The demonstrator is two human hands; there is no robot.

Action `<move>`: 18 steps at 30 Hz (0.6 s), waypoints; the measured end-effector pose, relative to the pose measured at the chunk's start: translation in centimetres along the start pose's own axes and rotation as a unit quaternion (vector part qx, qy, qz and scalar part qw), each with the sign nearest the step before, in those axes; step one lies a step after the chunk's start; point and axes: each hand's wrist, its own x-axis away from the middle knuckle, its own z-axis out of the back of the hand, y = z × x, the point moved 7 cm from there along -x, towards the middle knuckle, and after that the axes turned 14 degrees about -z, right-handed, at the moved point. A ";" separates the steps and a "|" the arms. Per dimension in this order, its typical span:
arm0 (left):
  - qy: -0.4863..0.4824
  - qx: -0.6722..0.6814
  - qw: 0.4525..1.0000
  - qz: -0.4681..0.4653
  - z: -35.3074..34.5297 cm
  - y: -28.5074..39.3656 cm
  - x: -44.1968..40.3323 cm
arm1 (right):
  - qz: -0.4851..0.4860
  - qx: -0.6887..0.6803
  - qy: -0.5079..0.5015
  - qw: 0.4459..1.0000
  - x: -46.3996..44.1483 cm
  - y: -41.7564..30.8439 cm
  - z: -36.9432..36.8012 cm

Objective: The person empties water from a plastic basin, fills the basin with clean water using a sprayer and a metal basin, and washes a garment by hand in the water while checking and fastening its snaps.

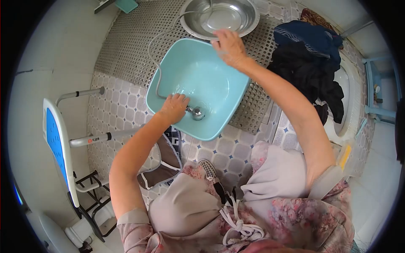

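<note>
My left hand point(173, 109) is closed around the handle of a chrome shower head point(196, 112) over the near left part of a light turquoise plastic basin point(211, 134). The shower head faces down into the basin, with some clear water around it. Its grey hose point(150, 52) loops up from my left hand and runs into a round metal basin point(190, 29) behind. My right hand point(230, 48) is above the turquoise basin's far right corner, beside the metal basin's near rim. Its thumb and fingers are apart and hold nothing; whether they touch a rim, I cannot tell.
Dark clothes point(301, 63) are heaped at the right, partly over a white squat toilet point(348, 97). A chair with a blue and white back point(57, 143) stands at the left. Perforated grey matting point(126, 50) covers part of the tiled floor. A blue rack point(375, 84) is far right.
</note>
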 end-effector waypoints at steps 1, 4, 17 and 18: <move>0.019 -0.021 1.000 -0.013 1.1 0.1 0.0 | 0.023 0.000 -0.008 1.000 1.3 -0.5 -0.9; -0.002 -0.015 1.000 -0.015 3.7 0.1 0.0 | 0.053 0.103 -0.054 0.992 4.7 -0.6 -3.1; -0.201 0.062 0.977 0.018 12.5 -1.3 -4.7 | 0.008 0.100 -0.061 0.993 5.2 -0.4 -2.9; -0.182 0.060 0.981 0.030 12.7 -1.8 -5.5 | -0.008 0.062 -0.050 0.997 4.9 -0.4 -2.7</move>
